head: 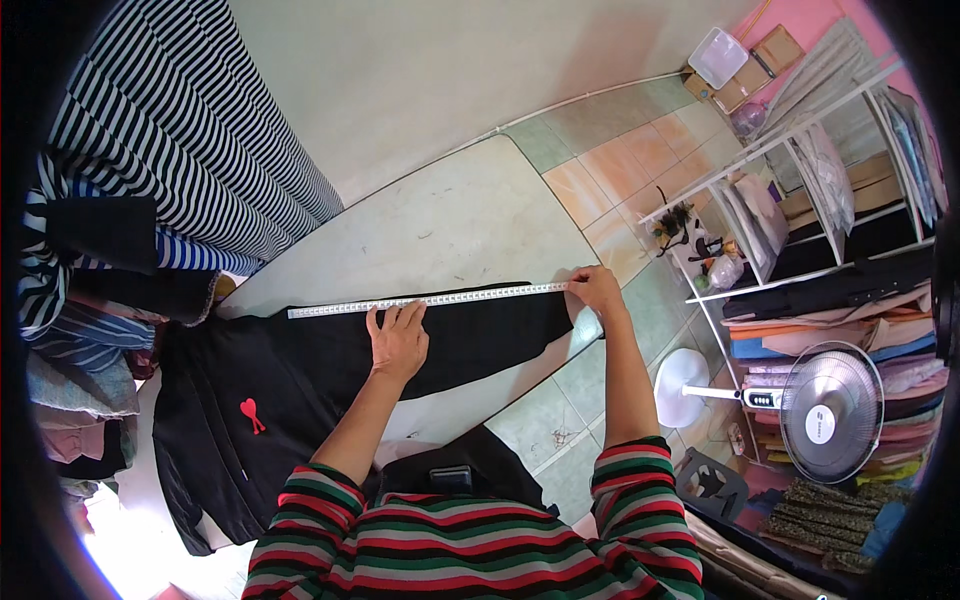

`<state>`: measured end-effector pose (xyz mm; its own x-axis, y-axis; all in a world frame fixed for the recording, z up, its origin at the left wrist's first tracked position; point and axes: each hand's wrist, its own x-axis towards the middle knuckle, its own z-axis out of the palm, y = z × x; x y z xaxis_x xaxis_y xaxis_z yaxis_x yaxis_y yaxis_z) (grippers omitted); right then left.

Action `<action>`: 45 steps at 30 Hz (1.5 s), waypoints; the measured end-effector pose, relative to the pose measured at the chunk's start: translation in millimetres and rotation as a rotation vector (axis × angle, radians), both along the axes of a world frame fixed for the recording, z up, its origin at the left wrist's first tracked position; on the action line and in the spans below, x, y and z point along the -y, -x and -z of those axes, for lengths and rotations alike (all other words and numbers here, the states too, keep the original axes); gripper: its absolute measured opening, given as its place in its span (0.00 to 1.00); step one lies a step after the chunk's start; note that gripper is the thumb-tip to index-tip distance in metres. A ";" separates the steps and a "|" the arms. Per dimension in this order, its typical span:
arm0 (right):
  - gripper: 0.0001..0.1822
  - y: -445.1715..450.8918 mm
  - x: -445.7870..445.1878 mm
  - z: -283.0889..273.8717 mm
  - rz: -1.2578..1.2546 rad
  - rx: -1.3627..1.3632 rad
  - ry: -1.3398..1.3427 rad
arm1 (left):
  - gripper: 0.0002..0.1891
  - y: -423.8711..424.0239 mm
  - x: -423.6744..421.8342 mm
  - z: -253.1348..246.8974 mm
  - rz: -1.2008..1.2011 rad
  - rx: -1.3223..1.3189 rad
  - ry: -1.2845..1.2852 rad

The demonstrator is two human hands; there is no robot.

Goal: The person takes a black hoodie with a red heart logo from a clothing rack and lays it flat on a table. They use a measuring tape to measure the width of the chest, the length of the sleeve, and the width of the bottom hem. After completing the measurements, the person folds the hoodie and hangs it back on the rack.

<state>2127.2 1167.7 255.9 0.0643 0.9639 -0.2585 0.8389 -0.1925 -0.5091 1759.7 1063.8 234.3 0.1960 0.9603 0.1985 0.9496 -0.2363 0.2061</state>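
Note:
A black hooded garment (296, 375) with a red heart-shaped emblem (253, 416) lies spread on a pale table, one sleeve (480, 337) stretched to the right. Along that sleeve's upper edge runs a white measuring tape (480, 295), straight from near the shoulder to the cuff. My left hand (399, 341) rests palm down on the sleeve, its fingertips touching the tape around mid-length. At the cuff end, my right hand (596, 289) pinches the tape between thumb and fingers. The tape beyond my right fingers is hidden.
The bare table top (450, 210) extends behind the sleeve, against a wall. Striped cloth (195, 135) hangs at left above piled garments (90, 390). To the right stand an electric fan (825, 420), a white rack (787, 142) with folded clothes, and a grey stool (712, 480) on the tiled floor.

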 end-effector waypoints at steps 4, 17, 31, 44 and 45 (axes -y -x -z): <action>0.12 2.7 1.0 -2.1 0.016 0.000 0.004 | 0.17 1.8 -3.4 1.3 0.002 0.046 -0.021; 0.44 69.2 64.2 -12.3 0.056 -0.259 -0.392 | 0.45 13.3 0.8 -6.6 0.107 0.009 0.175; 0.24 88.9 134.1 -3.0 0.455 -1.104 0.027 | 0.50 117.9 100.6 -22.9 -0.091 -0.086 0.389; 0.15 191.9 176.1 -8.4 0.137 -1.135 0.042 | 0.09 -24.4 60.0 -49.0 -0.069 1.046 0.545; 0.14 189.8 179.3 -7.4 0.131 -1.058 0.019 | 0.08 -29.7 58.0 -49.3 -0.112 1.106 0.594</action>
<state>1937.4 988.4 263.3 -0.0993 0.9608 -0.2587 -0.0555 -0.2650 -0.9627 1789.4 1005.9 283.6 0.1129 0.9580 -0.2635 0.2108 0.2360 0.9486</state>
